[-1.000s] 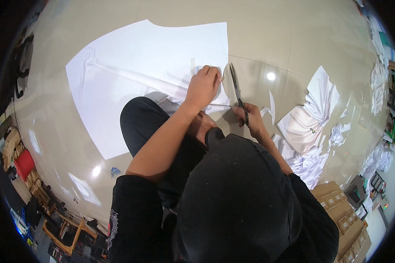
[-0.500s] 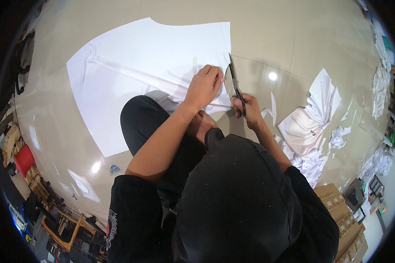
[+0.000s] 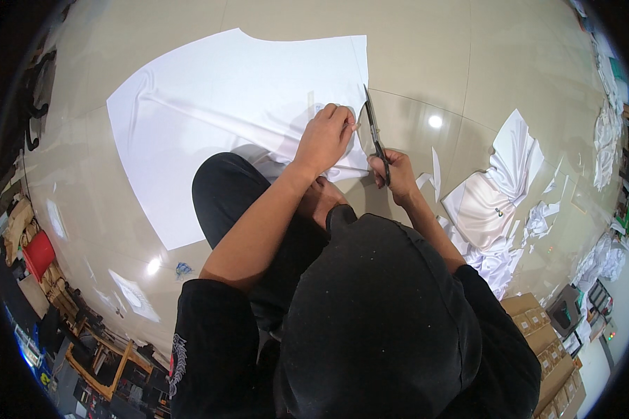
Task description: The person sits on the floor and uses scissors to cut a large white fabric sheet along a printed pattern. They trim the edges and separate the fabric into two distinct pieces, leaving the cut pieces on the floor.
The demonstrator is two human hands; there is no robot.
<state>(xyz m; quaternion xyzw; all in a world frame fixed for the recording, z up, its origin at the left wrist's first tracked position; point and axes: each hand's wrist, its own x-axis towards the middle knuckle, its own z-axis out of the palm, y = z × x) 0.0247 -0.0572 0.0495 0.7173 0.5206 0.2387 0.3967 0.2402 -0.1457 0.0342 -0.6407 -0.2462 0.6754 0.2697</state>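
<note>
The bent knee (image 3: 223, 185) and left forearm (image 3: 262, 223) hide part of the white cloth (image 3: 210, 84). The right hand (image 3: 398, 172) covers part of the scissors (image 3: 373, 127). The mark (image 3: 500, 212) on the pinkish cloth (image 3: 476, 202) is too small to read. The lower edge cuts off the black hood (image 3: 381, 314).

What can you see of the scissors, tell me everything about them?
The scissors are long and slim, with dark, metal-looking blades that taper to a point and a black handle partly hidden by the right hand, which grips it. They point away from the person, leaning slightly left, with the blades at the right edge of the white cloth. How far the blades are parted is too fine to tell.
</note>
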